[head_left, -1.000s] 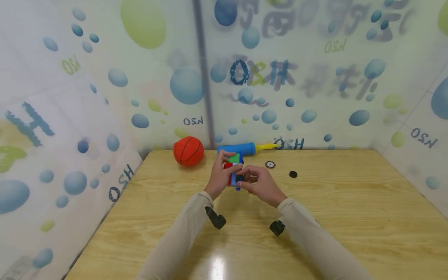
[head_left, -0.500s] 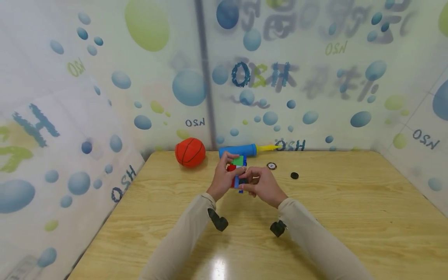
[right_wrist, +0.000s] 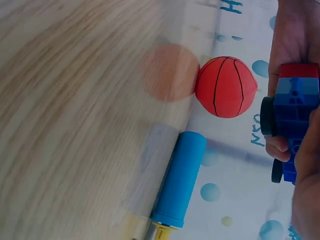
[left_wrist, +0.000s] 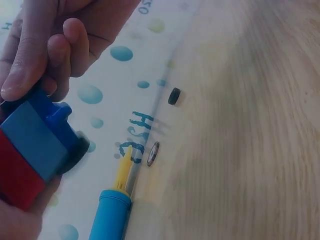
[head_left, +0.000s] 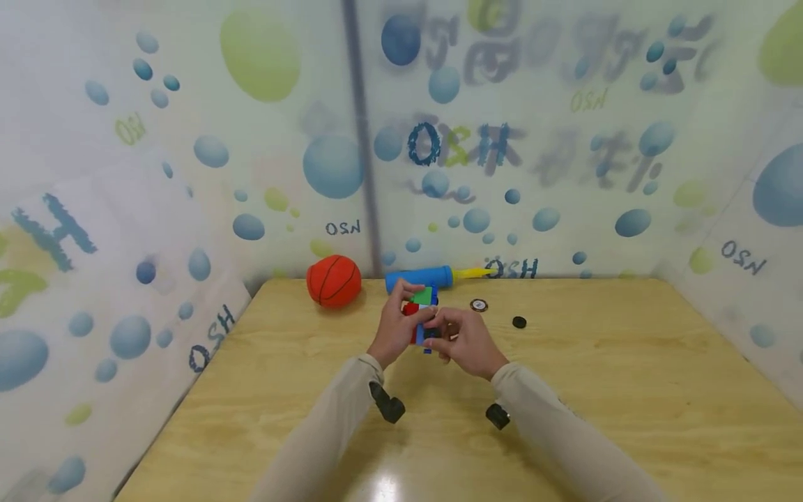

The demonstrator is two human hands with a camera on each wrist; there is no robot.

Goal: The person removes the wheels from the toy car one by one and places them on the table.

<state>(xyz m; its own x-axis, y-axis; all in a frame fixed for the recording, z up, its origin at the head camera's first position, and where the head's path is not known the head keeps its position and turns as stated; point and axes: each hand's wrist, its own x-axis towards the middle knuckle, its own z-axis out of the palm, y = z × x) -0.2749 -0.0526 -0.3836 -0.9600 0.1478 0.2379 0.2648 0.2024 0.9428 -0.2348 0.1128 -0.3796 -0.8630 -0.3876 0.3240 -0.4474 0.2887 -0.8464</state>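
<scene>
My left hand grips a toy truck with green, red, light blue and dark blue parts, held up over the table. At its near right side my right hand pinches a black wheel between thumb and index finger, right against the body. Seen from the right wrist, the truck's blue underside has black wheels along one edge. The left wrist view gives its red and blue side, with fingers hiding the rest.
On the wooden table, a black wheel and a dark-rimmed disc with a pale centre lie beyond the right hand. A red toy basketball and a blue pump with yellow nozzle are by the back wall.
The right fingers have shifted slightly around the black wheel at the truck's side. Both hands keep their hold; the head view has tilted a little.
</scene>
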